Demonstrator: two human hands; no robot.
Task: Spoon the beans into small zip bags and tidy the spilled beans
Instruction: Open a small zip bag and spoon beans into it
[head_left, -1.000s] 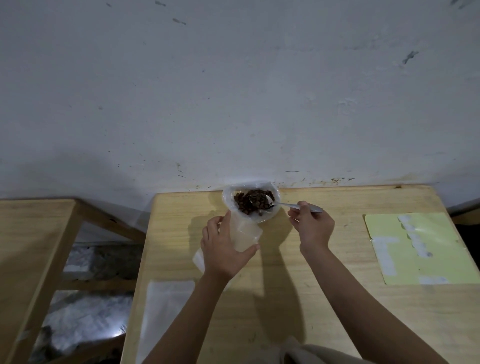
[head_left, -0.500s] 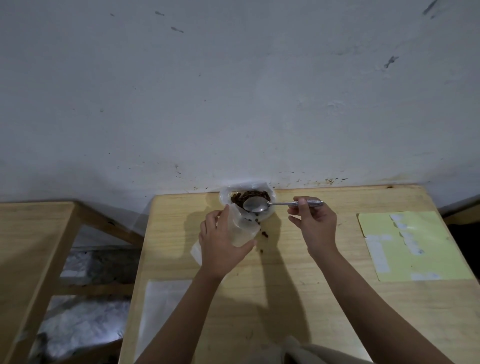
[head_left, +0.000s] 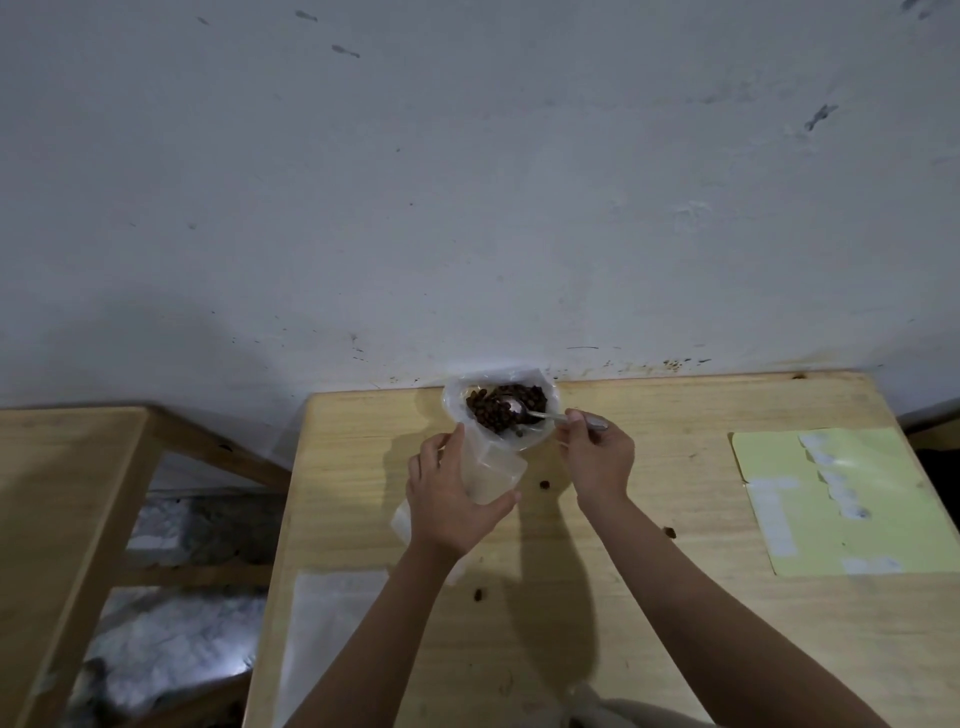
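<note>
A clear plastic bag (head_left: 457, 410) of dark brown beans (head_left: 493, 410) stands at the table's far edge against the wall. My right hand (head_left: 600, 457) grips a metal spoon (head_left: 524, 410) whose bowl is down among the beans. My left hand (head_left: 449, 499) holds a small clear zip bag (head_left: 493, 478) upright with its mouth open, just in front of the bean bag. Three loose beans lie on the wood: one (head_left: 544, 485) between my hands, one (head_left: 670, 531) to the right, one (head_left: 477, 596) nearer me.
The wooden table (head_left: 675, 649) carries a pale green sheet (head_left: 841, 504) with white patches at the right and flat clear zip bags (head_left: 332, 623) at the front left. A second wooden table (head_left: 57, 493) stands to the left across a gap. The white wall rises right behind.
The spoon, lifted over the small bag half a second ago, has gone back down into the beans. Loose beans now lie on the table. My left hand holds the small bag as before.
</note>
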